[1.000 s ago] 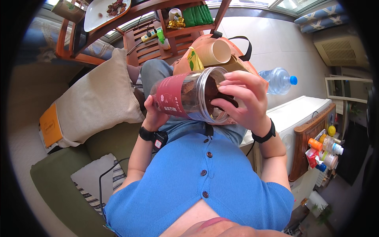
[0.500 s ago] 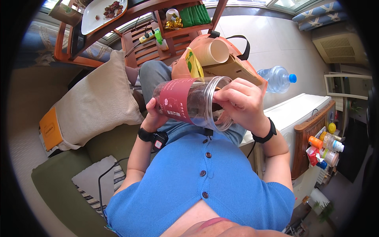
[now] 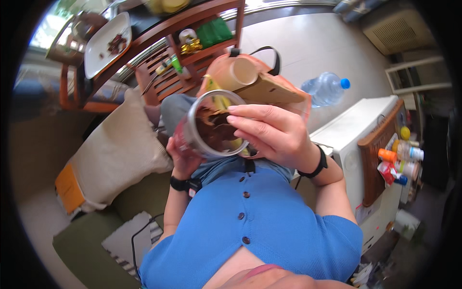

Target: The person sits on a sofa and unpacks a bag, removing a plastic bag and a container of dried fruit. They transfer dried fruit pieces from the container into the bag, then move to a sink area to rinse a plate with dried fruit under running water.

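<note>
My left hand (image 3: 184,156) is wrapped round the side of a clear plastic jar (image 3: 193,137) with a dark red label. The jar is tilted so its round open mouth faces me. Dark brown dried pieces (image 3: 211,130) show inside, a lighter brown flake among them near the upper side. Over the right part of the mouth is my right hand (image 3: 274,132), thumb and fingers pinched together at the opening. Whatever lies between those fingertips is too small and blurred to make out.
Beyond the jar, an orange bag (image 3: 298,103) holds paper cups (image 3: 240,73) and cardboard. A large water bottle (image 3: 327,90) lies on the floor behind. At the left, a white tray (image 3: 96,53) of dried pieces sits on a wooden table; bottles (image 3: 409,153) stand at the right.
The jar has turned from lying sideways to having its mouth toward me. My right fingers have drawn back from inside it to the opening. The whole view has shifted slightly.
</note>
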`<state>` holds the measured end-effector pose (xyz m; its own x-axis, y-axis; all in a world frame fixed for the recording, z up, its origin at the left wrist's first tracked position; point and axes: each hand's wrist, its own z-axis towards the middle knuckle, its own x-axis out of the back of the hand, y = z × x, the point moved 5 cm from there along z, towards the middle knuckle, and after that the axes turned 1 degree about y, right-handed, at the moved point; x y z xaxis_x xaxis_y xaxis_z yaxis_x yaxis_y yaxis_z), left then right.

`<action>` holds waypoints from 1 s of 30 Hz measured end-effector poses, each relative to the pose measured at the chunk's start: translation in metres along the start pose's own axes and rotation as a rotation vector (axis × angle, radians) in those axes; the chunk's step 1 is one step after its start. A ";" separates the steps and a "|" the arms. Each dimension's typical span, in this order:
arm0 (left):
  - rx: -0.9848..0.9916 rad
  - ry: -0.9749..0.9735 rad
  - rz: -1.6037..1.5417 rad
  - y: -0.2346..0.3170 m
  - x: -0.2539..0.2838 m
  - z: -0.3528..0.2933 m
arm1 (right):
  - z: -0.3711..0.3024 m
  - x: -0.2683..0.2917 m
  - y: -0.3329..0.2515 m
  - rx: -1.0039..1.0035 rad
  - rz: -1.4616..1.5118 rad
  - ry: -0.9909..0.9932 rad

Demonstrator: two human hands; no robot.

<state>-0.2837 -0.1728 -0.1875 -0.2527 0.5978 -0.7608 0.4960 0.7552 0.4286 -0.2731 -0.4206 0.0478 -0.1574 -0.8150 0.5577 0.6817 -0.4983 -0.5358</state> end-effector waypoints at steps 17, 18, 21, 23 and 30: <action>0.153 -0.992 0.065 -0.006 -0.152 0.007 | -0.421 0.154 0.057 -1.302 -1.301 0.327; 0.159 -0.901 0.058 -0.005 -0.150 0.010 | -0.441 0.157 0.057 -1.361 -1.272 0.278; 0.066 -0.776 0.189 0.003 -0.137 0.007 | -0.451 0.158 0.056 -1.358 -1.245 0.117; 0.007 -0.678 0.282 0.011 -0.126 0.001 | -0.420 0.163 0.054 -1.268 -1.096 0.334; -0.139 -0.427 0.524 0.008 -0.110 -0.007 | -0.201 0.128 0.033 -0.618 0.760 0.765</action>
<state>-0.2579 -0.2302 -0.0971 0.3546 0.7565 -0.5495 0.3455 0.4401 0.8288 -0.4142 -0.6005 -0.0257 -0.3877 -0.8175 -0.4258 0.3648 0.2882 -0.8854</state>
